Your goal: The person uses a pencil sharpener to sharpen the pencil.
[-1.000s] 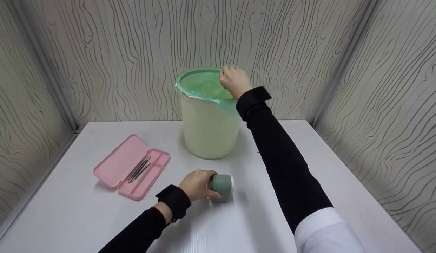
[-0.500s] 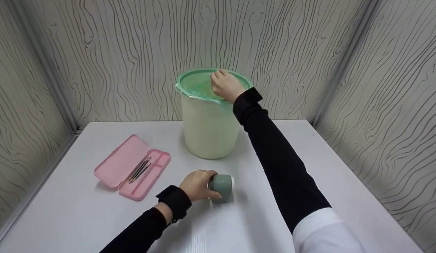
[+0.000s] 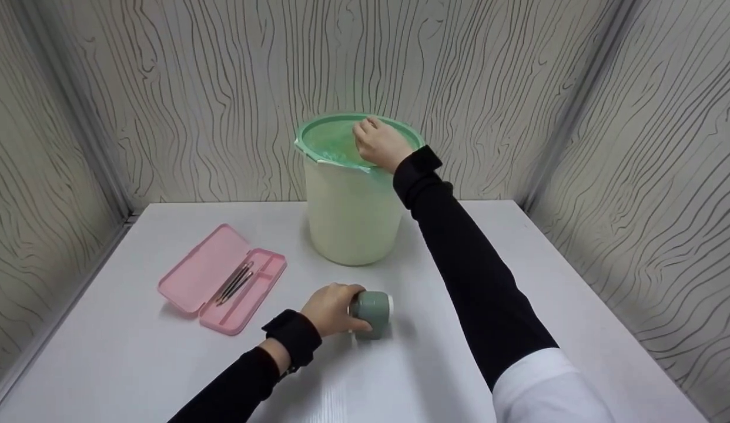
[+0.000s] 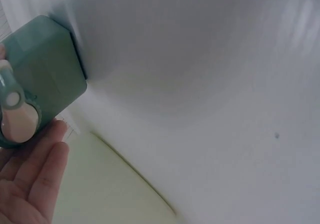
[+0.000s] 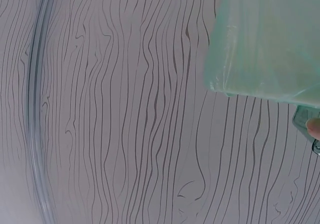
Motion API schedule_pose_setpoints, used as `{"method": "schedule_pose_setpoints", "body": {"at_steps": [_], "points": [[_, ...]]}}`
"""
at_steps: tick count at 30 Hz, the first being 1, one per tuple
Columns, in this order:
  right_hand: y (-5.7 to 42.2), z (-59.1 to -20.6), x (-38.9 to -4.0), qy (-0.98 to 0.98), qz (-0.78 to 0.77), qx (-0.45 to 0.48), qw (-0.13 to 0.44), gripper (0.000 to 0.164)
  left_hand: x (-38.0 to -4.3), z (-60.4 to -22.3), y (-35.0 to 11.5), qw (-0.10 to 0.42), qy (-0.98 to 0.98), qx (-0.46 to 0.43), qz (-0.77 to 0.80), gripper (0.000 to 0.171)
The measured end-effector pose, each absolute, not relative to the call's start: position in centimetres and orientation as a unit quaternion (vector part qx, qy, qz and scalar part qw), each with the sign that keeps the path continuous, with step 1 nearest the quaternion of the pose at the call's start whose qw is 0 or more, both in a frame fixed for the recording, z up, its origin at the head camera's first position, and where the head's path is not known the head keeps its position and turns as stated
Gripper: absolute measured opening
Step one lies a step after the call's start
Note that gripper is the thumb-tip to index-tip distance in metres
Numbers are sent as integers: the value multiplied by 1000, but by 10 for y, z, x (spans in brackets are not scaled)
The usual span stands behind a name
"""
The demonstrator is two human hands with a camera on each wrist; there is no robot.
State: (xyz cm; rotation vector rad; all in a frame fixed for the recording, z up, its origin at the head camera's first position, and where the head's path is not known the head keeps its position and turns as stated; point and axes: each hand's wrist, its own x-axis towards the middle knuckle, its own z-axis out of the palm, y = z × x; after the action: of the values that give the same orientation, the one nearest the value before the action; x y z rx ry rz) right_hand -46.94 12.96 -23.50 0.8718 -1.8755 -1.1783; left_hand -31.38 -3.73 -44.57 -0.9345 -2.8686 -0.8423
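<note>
My left hand [image 3: 330, 308] grips a green hand-crank pencil sharpener [image 3: 372, 315] lying on the white table. In the left wrist view, the sharpener's crank handle [image 4: 19, 121] shows beside the fingers [image 4: 47, 179]. My right hand [image 3: 381, 143] is over the mouth of the pale green bin [image 3: 353, 217], its fingers curled. A small, dark green see-through piece [image 5: 303, 116] is pinched in it, cut off by the right wrist view's edge. Most of that piece is hidden in the head view. A thin green liner [image 3: 335, 154] covers the bin's inside.
An open pink pencil case [image 3: 203, 270] with several pencils [image 3: 234, 284] lies on the left of the table [image 3: 494, 235]. Wood-patterned walls [image 3: 224, 100] close in the table at the back and both sides. The bin stands near the back wall.
My right hand has moved left from the bin's right rim to over its mouth, then stayed nearly still. The left hand and the pencil sharpener have not moved.
</note>
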Motion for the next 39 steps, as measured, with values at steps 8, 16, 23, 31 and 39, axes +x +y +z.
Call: {"method": "schedule_pose_setpoints", "body": {"at_steps": [8,16,23,31,39], "points": [[138,-232,-467,-733,-431,330,410,29,-313,-445,-34,0,-917,-298,-266,53],[150,-227,-460,-784,-392,281,391,31,-315,-443,-32,-3,-917,-297,-266,57],[168,-233,-457,-839,-240,265,410,28,-315,-442,-31,-14,-916,-293,-274,57],[185,-234,-442,-911,-19,216,352,44,-316,-443,-29,-18,-917,-294,-270,57],[199,-236,-422,-929,151,168,293,63,-317,-443,-29,-14,-914,-297,-276,55]]}}
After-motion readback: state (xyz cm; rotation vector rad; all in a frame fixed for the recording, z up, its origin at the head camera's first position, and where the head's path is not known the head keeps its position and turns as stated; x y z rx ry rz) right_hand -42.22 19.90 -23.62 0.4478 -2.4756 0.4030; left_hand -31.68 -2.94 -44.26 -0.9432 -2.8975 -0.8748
